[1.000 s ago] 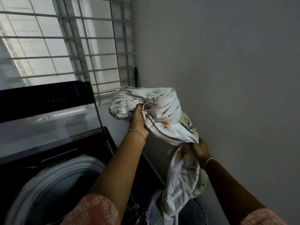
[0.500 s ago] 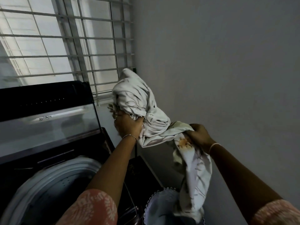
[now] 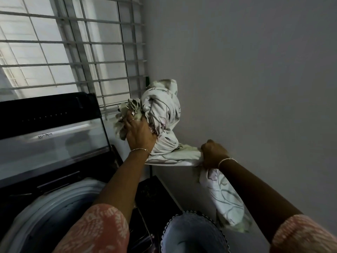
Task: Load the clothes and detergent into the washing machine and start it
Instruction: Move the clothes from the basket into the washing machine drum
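A pale floral cloth [image 3: 162, 114] hangs bunched in the air to the right of the washing machine. My left hand [image 3: 139, 133] grips its crumpled upper bundle. My right hand [image 3: 212, 154] is closed on a lower stretch, and the cloth's tail [image 3: 226, 201] dangles below it. The top-loading washing machine [image 3: 54, 203] sits at the lower left with its black glass lid [image 3: 52, 141] raised and its white drum rim [image 3: 60, 194] exposed. No detergent is visible.
A laundry basket with a scalloped dark rim [image 3: 197, 214] stands below the cloth at the bottom centre. A grey wall [image 3: 255, 79] closes the right side. A barred window [image 3: 73, 52] is behind the machine.
Both hands have drawn the cloth out between them. My right hand rose and moved right, pulling more of the cloth up from the basket. The bundle in my left hand has shifted slightly.
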Demonstrator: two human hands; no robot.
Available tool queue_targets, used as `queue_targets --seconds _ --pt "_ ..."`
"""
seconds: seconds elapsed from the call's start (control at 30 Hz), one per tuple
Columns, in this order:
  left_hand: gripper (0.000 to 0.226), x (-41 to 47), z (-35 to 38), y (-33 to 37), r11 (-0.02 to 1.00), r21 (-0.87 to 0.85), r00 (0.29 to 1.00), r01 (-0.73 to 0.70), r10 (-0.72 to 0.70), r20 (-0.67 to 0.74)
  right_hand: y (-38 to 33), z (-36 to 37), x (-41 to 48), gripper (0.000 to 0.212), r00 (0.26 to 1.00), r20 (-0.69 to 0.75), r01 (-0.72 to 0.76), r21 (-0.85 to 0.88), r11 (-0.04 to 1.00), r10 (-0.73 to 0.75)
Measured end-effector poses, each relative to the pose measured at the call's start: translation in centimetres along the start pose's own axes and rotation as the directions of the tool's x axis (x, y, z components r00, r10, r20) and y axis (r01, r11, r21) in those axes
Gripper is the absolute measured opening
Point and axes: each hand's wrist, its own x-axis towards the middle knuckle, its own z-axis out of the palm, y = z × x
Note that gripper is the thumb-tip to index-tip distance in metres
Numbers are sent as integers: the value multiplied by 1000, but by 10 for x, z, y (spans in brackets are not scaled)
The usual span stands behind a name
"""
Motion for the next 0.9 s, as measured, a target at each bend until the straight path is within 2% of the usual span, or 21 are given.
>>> queue_targets --seconds 0.1,0.2,0.3,0.4,0.57,0.67,0.77,0.83,0.9 --pt "78 6 -5 -1 999 33 1000 -12 12 -24 9 -2 2 50 1000 11 12 70 997 -13" --pt "77 11 -4 -9 995 92 997 -48 53 -52 24 -2 3 40 999 30 35 273 961 -45" --pt "80 16 -2 -20 990 124 996 -60 68 -62 34 -2 1 31 998 -53 43 488 872 -19" --pt "78 13 3 -24 984 151 994 -92 100 -47 27 -3 5 25 981 -189 101 683 723 41" --pt "78 1 14 -14 987 120 995 -105 103 18 6 -13 17 24 932 -303 159 835 527 199" --pt "88 -4 20 -7 993 55 992 -109 105 70 -9 -24 22 24 885 -286 152 924 351 369" --pt "98 -7 22 3 991 10 983 -130 128 135 -24 -33 29 25 839 -247 135 958 255 485" --pt "101 -7 25 8 994 -32 977 -105 109 181 -33 -37 32 34 834 -171 134 985 109 524" --pt "100 -7 26 12 994 -89 969 -67 86 231 -40 -42 32 43 852 -77 139 987 -82 517"
